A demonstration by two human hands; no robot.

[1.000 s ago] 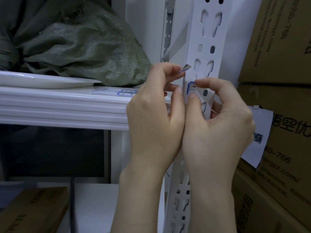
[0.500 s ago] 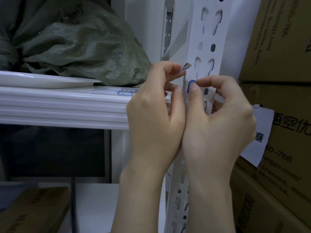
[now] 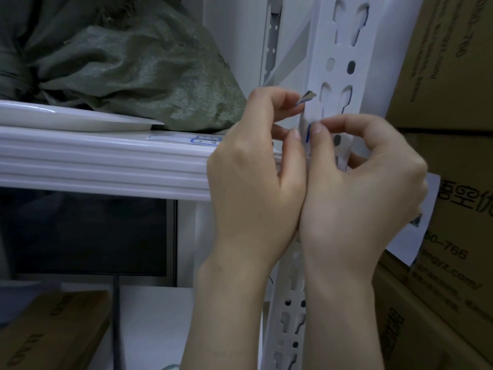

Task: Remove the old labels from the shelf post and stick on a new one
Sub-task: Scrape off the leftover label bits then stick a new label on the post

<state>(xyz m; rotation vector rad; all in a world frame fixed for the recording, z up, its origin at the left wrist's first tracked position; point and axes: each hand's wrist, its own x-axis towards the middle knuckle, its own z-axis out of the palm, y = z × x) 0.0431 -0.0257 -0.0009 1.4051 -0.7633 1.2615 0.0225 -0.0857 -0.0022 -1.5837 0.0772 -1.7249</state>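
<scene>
Storage shelving fills the head view: a white shelf beam runs in from the left, carrying a grey-green woven sack and a white plate, with a small blue-printed sticker lying flat on the shelf top near the corner. Stacked cardboard boxes stand on the right, a white paper slip hanging on one of them, and another carton lies low on the left under a dark pane. Between them rises the white perforated shelf post, and both hands are raised against it, their heels touching. The left hand has its fingers curled, and the upper fingertips pinch a torn scrap of label, which sticks up just off the post's left edge and is clear of the metal. Its thumb points up beside the post, just left of the blue-edged label that sits on the post's left face at shelf height. The right hand is curled too: its thumb tip lies on the upper end of that label, nail against the blue line, while the forefinger arches across the post's front to meet the thumb there, nipping at the label's top edge. The remaining right fingers are tucked in at the post's right edge. Most of the label below the thumb is hidden between the two hands.
</scene>
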